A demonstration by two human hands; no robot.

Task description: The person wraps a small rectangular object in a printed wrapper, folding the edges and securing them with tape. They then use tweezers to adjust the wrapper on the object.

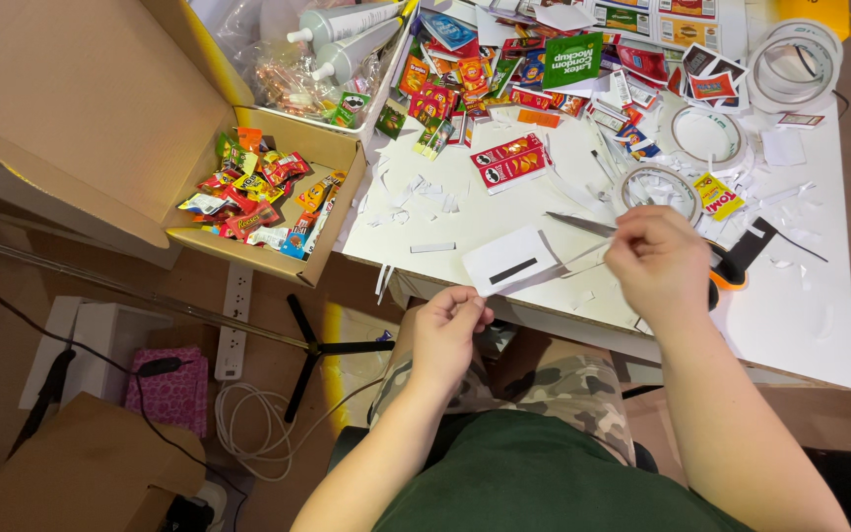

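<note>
- A white table strewn with paper scraps stands over a brown floor.
- At far left, a cardboard box holds small colourful packets.
- The left hand, its grip pinched together, holds a white paper piece by its lower corner.
- The right hand has its grip closed on scissors at the paper's right edge.
- Tape rolls lie beyond.
</note>
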